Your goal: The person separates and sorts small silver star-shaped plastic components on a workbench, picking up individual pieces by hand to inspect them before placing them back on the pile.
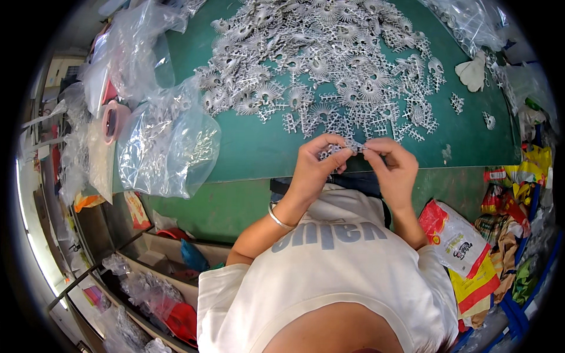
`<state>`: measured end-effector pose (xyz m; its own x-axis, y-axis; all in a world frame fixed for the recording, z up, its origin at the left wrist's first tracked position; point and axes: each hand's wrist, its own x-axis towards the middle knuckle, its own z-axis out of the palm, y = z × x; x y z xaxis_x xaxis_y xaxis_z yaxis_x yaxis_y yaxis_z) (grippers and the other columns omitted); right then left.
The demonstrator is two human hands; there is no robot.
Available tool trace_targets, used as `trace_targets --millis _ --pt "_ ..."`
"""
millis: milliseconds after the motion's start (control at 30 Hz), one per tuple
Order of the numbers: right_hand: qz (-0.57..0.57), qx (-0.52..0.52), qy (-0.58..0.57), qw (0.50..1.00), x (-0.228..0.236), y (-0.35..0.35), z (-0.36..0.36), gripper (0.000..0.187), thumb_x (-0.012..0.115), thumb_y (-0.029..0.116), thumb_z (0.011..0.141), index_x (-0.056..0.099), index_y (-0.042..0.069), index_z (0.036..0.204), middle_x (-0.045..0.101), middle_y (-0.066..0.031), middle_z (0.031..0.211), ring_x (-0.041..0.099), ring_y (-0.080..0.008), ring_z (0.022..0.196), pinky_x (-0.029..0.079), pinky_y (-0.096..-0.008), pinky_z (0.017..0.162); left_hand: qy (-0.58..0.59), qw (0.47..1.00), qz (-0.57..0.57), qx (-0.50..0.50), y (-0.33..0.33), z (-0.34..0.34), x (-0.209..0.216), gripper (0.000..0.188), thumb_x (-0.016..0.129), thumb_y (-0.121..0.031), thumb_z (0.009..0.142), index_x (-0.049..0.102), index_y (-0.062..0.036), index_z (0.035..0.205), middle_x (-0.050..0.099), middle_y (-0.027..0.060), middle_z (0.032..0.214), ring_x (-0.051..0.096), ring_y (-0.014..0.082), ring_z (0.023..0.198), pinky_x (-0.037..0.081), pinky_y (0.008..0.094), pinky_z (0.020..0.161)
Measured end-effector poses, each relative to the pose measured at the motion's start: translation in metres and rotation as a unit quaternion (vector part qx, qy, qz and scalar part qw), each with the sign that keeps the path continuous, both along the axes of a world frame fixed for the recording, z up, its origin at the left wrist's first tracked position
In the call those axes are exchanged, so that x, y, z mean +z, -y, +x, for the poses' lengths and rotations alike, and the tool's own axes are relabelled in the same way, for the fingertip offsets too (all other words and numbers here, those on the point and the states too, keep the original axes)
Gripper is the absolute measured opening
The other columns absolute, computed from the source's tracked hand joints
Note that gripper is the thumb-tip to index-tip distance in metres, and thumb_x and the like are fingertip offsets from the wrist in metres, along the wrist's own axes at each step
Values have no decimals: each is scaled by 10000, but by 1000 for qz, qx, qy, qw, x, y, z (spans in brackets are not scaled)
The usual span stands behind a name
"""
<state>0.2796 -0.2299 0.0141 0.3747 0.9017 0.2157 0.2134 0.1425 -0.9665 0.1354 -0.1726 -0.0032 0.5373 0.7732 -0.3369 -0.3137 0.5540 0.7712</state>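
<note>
Both of my hands meet at the near edge of the green table [259, 156]. My left hand [315, 162] is closed, with thumb and fingers pinching a small silver-grey ornamental piece [355, 146]. From the other side, my right hand [395, 163] grips the same piece between thumb and forefinger. More grey metal shows under the left fingers, partly hidden. Just beyond the hands spreads a large heap of silver-grey openwork pieces [318, 69], some fan-shaped and some branching. Two loose pieces, a branching one [457, 103] and a fan-shaped one [489, 120], lie apart on the right.
A clear plastic bag [170, 141] covers the table's left part, beside a pink tape roll [115, 122]. A pale rounded object [471, 73] lies at the right edge. Colourful packets [459, 238] crowd the lower right. Bags fill a shelf [159, 253] at lower left.
</note>
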Motion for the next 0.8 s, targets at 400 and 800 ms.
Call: trace_targets --millis 400,800 --pt "48 -48 81 994 -18 6 -4 126 657 -83 683 618 -38 794 619 -125 801 585 -244 687 469 -296 611 -143 980 133 29 5 7 -1 137 665 -35 778 579 -9 882 575 1 733 514 41 616 414 166 536" --pt "-63 -219 399 888 -32 9 50 203 687 66 692 629 41 885 575 -73 850 504 -260 822 367 -351 738 -243 938 225 105 -33 28 -7 100 646 -23 785 596 -2 868 560 -7 651 496 49 554 393 177 505"
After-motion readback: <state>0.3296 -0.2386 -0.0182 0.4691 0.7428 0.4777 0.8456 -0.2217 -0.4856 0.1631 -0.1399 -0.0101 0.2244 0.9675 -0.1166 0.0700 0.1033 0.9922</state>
